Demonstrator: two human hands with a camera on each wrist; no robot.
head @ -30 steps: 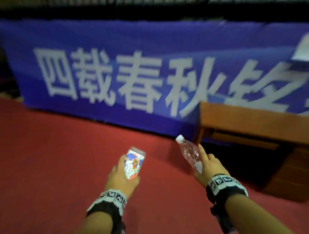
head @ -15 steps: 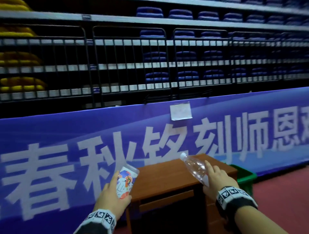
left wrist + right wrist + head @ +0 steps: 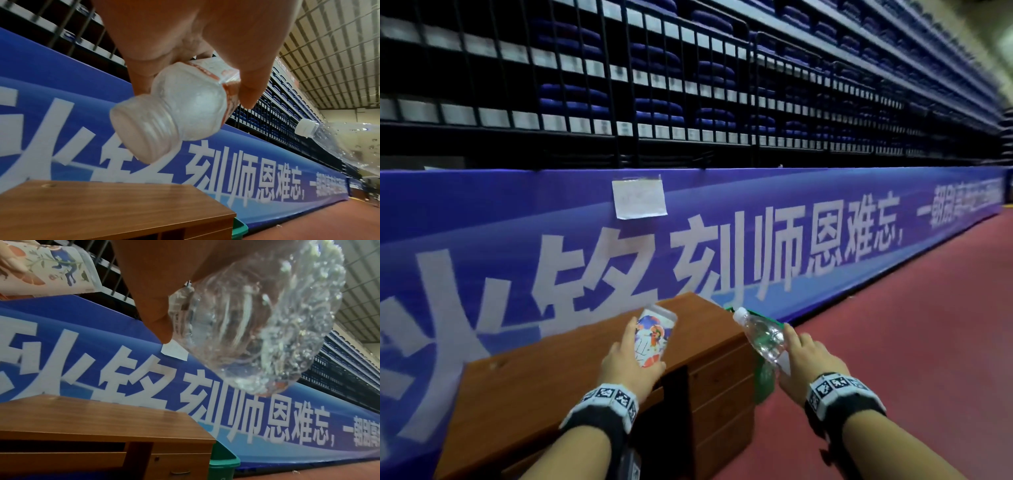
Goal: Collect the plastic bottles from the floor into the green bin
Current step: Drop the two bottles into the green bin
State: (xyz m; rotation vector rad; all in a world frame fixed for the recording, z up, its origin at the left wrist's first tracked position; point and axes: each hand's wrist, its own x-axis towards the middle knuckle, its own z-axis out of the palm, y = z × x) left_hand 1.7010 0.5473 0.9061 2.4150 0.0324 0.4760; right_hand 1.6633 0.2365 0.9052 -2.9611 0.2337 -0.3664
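I'm holding two plastic bottles, both off the floor: my left hand (image 3: 627,365) is gripping the printed-label bottle (image 3: 653,337), fingers wrapped round its body, open neck pointing down toward the wooden desk (image 3: 544,383) in the left wrist view. My right hand (image 3: 804,363) is clutching the clear bottle (image 3: 762,334) near its base, white cap tilted up-left. The green bin (image 3: 225,462) is sitting on the red floor (image 3: 911,325) just beside the desk's far end, mostly hidden behind it. A blue banner (image 3: 825,233) is running behind everything.
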